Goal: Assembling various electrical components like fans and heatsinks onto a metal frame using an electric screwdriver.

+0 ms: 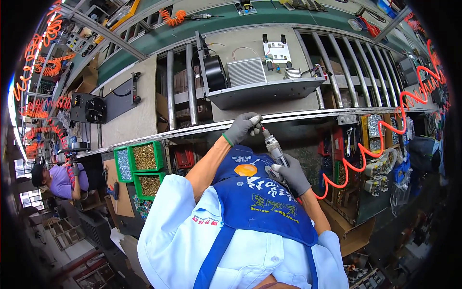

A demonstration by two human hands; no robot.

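My right hand (292, 176), in a grey glove, is wrapped around a silver air screwdriver (275, 148) in front of my blue apron. Its bit points up and away from me, toward my left hand (243, 128). That hand, gloved too, is closed with its fingertips pinched right beside the bit; whatever they hold is too small to make out. Just beyond my hands, a dark grey metal chassis (269, 94) rests on a flat board. It carries a black round fan (214, 72), a finned heat sink (246, 72) and a white circuit board (276, 51).
Green bins (147, 156) of small screws stand at the left below the line's edge. A red coiled air hose (353, 168) runs up the right side. Conveyor rollers (191, 84) flank the board. Another chassis (91, 107) sits further left, near a person in purple (62, 179).
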